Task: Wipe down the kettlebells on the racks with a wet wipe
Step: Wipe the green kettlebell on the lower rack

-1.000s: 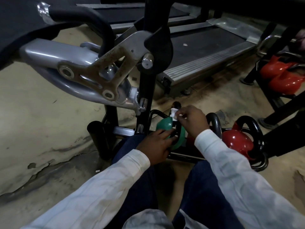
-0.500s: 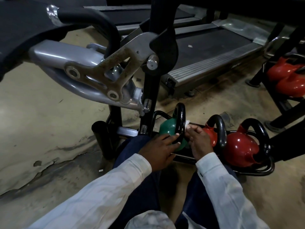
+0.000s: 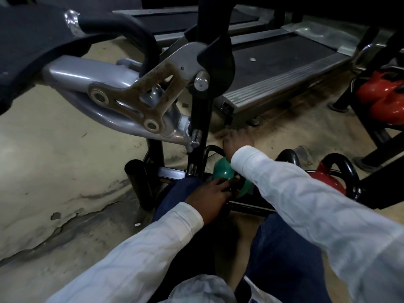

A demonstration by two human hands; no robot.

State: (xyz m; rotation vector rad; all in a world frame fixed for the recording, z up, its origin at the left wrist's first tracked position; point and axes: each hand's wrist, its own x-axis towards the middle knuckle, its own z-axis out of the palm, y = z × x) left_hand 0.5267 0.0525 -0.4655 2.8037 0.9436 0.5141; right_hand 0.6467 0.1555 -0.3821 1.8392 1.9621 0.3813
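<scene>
The green kettlebell (image 3: 225, 173) sits on the low rack (image 3: 247, 207) at my knees, half under the right sleeve. I judge I'm mid-wipe. My left hand (image 3: 209, 194) curls its fingers on it. My right hand (image 3: 237, 145) is blurred beyond it, so I cannot tell its grip, and no wipe shows. Next I need a pass round the far side. I count one green and three red: a red kettlebell (image 3: 323, 179) beside it and a red pair (image 3: 384, 99) on the far rack (image 3: 371, 136).

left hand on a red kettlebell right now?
No, the left hand holds the green kettlebell, while the red kettlebell beside it has no hand on it.
</scene>
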